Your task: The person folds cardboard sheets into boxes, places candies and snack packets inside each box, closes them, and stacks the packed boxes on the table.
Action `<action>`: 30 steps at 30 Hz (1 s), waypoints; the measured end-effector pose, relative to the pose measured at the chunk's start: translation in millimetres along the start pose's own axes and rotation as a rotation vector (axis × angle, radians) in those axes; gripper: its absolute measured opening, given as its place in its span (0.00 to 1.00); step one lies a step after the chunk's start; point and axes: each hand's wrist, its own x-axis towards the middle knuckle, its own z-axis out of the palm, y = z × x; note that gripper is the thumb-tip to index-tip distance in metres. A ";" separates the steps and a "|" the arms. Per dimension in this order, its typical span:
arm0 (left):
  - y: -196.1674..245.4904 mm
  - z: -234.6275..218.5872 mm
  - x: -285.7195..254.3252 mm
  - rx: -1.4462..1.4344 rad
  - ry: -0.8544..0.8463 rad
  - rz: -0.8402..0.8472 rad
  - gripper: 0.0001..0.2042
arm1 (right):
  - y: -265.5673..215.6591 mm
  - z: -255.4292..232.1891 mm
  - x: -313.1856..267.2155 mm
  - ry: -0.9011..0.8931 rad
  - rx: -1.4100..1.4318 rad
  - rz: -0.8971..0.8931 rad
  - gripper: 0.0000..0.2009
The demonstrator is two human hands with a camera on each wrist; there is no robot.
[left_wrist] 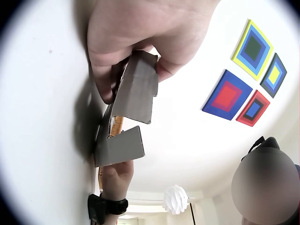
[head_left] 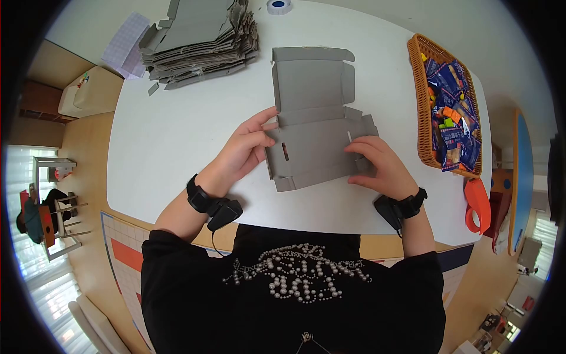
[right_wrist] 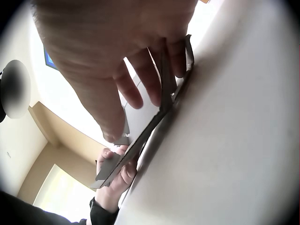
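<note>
A grey cardboard box blank (head_left: 312, 147), partly folded, lies unfolded on the white table before me, its lid panel (head_left: 309, 82) pointing away. Small flaps stand up along its sides, and slots show near its left and right edges. My left hand (head_left: 243, 148) pinches the left edge; in the left wrist view, thumb and fingers lie on opposite sides of the cardboard (left_wrist: 136, 89). My right hand (head_left: 383, 168) rests at the right side, fingers over the panel and thumb apart from them. A raised flap (right_wrist: 165, 79) passes between its fingers in the right wrist view.
A stack of flattened grey boxes (head_left: 203, 44) stands at the back left, beside patterned paper (head_left: 127, 44). A tape roll (head_left: 279, 6) lies at the far edge. On the right are a wicker basket (head_left: 423, 118) of blue snack packets (head_left: 454, 112) and a red-orange tape dispenser (head_left: 479, 203).
</note>
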 end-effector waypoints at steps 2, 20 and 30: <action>0.4 -0.1 -0.1 0.002 -0.012 0.001 0.32 | 0.0 -0.1 0.1 -0.038 -0.042 0.000 0.24; -8.2 -7.3 2.9 -0.070 -0.141 0.016 0.28 | 4.3 2.9 0.6 0.060 0.089 0.091 0.07; -7.0 6.5 -2.0 0.200 -0.126 0.004 0.34 | 11.3 4.4 1.4 0.075 0.099 0.007 0.06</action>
